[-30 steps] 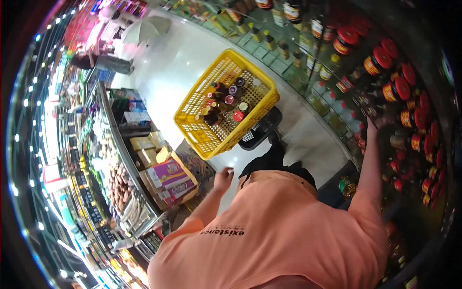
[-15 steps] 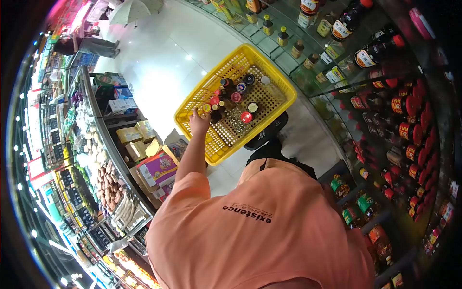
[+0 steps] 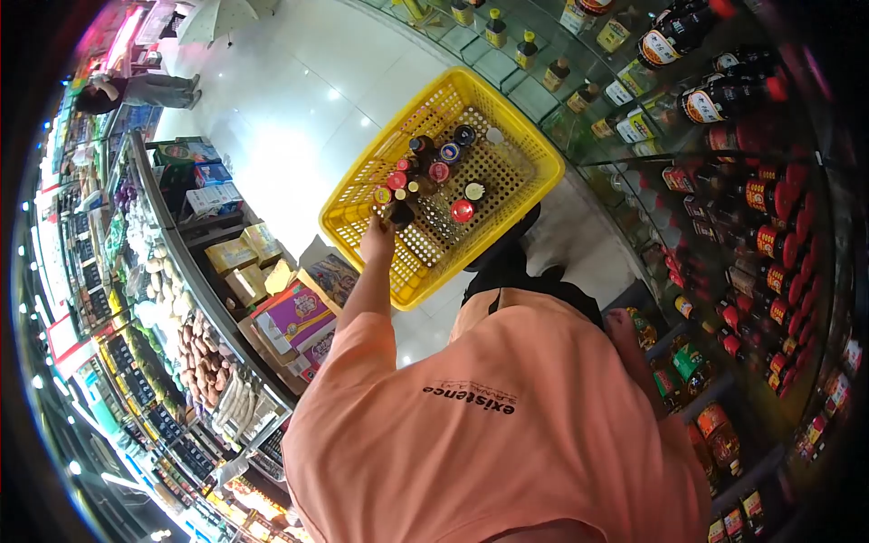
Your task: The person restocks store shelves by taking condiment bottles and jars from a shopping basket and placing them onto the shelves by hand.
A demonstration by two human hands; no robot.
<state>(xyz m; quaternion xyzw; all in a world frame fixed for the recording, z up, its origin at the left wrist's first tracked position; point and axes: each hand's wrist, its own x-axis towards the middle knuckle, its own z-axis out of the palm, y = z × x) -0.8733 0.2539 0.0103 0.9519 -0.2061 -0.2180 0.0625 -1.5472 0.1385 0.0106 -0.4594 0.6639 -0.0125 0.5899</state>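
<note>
A yellow plastic basket (image 3: 534,195) with perforated sides and floor is in front of my legs. Inside are several bottles and jars, among them a red-lidded jar (image 3: 463,211), a jar with a pale greenish lid (image 3: 473,191) and dark bottles (image 3: 422,145) bunched towards the left. My left hand (image 3: 377,241) is closed over the basket's near-left rim, its fingertips curled inside beside a dark bottle (image 3: 397,214). Low at my side, my right hand (image 3: 621,324) shows only in part, near the shelf of large oil bottles; its fingers cannot be made out.
Glass shelves with sauce bottles (image 3: 711,102) and red-capped jars (image 3: 769,242) line the right side. On the left run a vegetable counter (image 3: 204,348) and cardboard boxes (image 3: 294,312). A person (image 3: 145,92) stands farther off on the shiny floor, near a pale umbrella (image 3: 215,20).
My left hand has shifted slightly down in the view, with its fingers farther inside the rim. My right hand has come into sight at my side. The surroundings have slid a little leftward.
</note>
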